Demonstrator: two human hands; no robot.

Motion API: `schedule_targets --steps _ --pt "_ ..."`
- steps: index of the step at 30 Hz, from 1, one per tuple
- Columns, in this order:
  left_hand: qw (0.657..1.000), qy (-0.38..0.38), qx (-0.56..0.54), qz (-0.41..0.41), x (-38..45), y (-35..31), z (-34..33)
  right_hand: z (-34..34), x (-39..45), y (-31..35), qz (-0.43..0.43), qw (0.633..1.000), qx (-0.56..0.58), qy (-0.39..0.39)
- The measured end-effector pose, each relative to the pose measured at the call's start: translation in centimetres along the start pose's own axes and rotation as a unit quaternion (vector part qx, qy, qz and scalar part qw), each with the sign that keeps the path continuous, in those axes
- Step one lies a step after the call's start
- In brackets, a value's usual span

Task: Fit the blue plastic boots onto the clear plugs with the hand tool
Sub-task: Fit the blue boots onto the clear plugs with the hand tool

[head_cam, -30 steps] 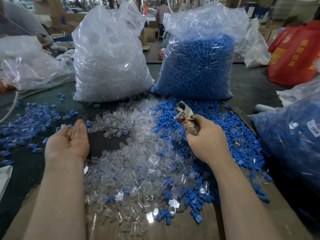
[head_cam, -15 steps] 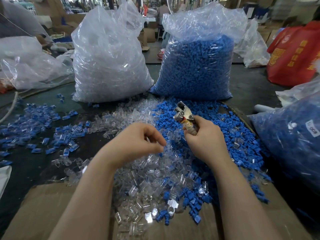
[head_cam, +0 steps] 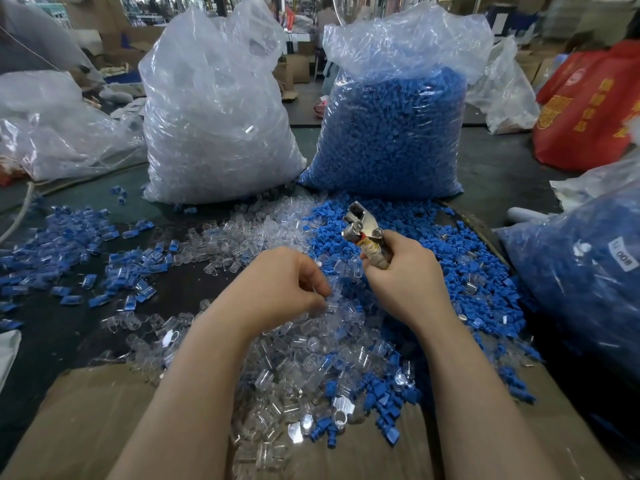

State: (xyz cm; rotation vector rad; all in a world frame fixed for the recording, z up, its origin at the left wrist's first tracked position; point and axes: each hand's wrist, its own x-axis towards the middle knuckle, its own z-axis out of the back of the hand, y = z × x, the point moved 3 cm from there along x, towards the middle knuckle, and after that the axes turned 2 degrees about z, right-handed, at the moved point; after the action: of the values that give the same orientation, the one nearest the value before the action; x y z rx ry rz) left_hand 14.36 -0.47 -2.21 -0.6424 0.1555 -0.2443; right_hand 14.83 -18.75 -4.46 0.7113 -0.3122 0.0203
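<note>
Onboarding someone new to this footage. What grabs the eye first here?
Two tall plastic sacks at the back: the clear plug sack on the left, the blue boot sack beside it. In front, a mixed heap of clear plugs and blue boots. Over the heap, the right hand grips the metal hand tool; the left hand picks among the plugs.

We cannot tell whether the left hand [head_cam: 277, 289], just beside the hand tool [head_cam: 363, 233], pinches one clear plug or only touches the heap of clear plugs [head_cam: 304, 358], because its curled fingertips are turned away from us and the transparent pieces blur together. The hand tool's lower handles are hidden inside the right hand [head_cam: 405, 282], so we see only its metal head and a bit of wrapped grip. Well to the right of the hand tool, the blue-filled bag [head_cam: 588, 271] is cut off by the picture's edge, and its label is too small to read surely.
</note>
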Motion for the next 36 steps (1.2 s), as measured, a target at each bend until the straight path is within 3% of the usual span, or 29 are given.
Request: schedule_targets --steps 3,6,9,13,22,25,28,30,36 --pt "1.000 -0.001 -0.020 0.004 0.0 -0.1 -0.2 0.0 0.0 0.0 0.000 1.000 0.007 -0.003" --pt "0.996 -0.052 -0.068 0.012 0.0 -0.1 0.1 0.0 0.0 0.2 0.002 0.999 0.047 0.001" --pt "0.978 -0.099 -0.182 0.028 -0.1 0.2 0.6 0.1 0.0 0.4 0.007 0.992 0.123 0.019" --pt "0.951 -0.106 -0.288 0.034 -0.2 -0.1 0.6 0.0 -0.1 1.0 0.027 0.972 0.228 0.053" --pt "0.941 -0.100 -0.323 0.019 0.0 -0.3 0.5 0.0 -0.2 1.9 0.071 0.963 0.254 0.057" --pt "0.963 -0.081 -0.256 0.037 -0.1 0.4 0.6 0.1 -0.1 1.7 0.061 0.963 0.261 0.028" --pt "0.995 -0.041 -0.071 0.057 -0.1 0.7 0.4 0.1 0.0 1.4 0.041 0.966 0.255 0.014" --pt "0.998 -0.031 0.013 0.057 0.0 0.7 0.1 -0.1 0.0 1.4 0.039 0.969 0.244 0.015" --pt "0.996 -0.042 0.019 0.071 -0.1 0.8 0.1 -0.1 0.0 1.2 0.041 0.975 0.216 0.014"
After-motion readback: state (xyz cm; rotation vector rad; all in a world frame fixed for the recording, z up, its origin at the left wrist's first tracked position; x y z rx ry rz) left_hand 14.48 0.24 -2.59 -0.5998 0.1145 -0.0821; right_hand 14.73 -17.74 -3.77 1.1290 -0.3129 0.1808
